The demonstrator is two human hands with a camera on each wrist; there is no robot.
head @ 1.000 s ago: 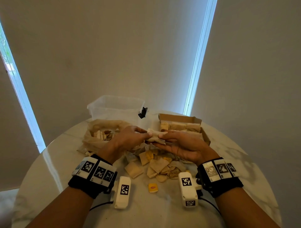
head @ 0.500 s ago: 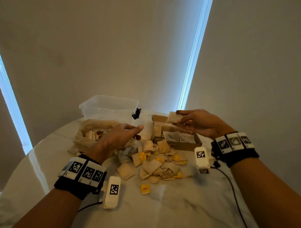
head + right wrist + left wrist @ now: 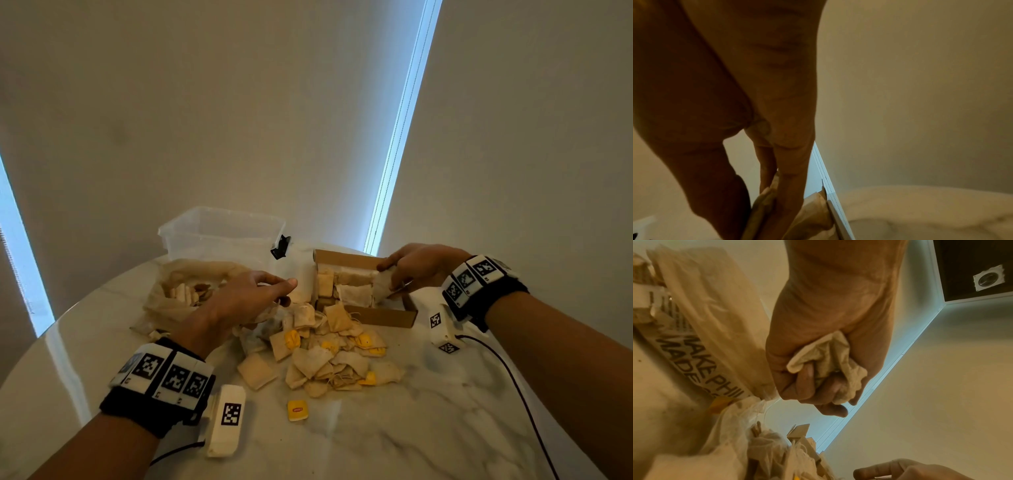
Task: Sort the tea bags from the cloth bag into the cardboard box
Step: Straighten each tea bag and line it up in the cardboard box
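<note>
A beige cloth bag (image 3: pixel 181 291) lies open at the left with tea bags inside. In front of the open cardboard box (image 3: pixel 380 317) a pile of loose tea bags (image 3: pixel 325 353) is heaped on the table. My left hand (image 3: pixel 284 287) hovers between the bag and the pile. The left wrist view shows my left hand (image 3: pixel 824 382) with fingers curled round a crumpled tea bag (image 3: pixel 828 358), beside the cloth bag (image 3: pixel 715 321). My right hand (image 3: pixel 390 274) pinches a pale tea bag (image 3: pixel 382 286) at the box's right end, beside a row of upright tea bags. In the right wrist view that tea bag (image 3: pixel 758 211) sits between thumb and fingers.
A clear plastic tub (image 3: pixel 222 233) with a black clip stands behind the cloth bag. One yellow tag (image 3: pixel 297 410) lies alone near the front of the marble table (image 3: pixel 428 428). A cable (image 3: pixel 513 383) trails from my right wrist across the table.
One second ago both hands held one tea bag over the pile. My right hand then carried a tea bag to the box and has lowered it into the right end. My left hand stayed by the cloth bag.
</note>
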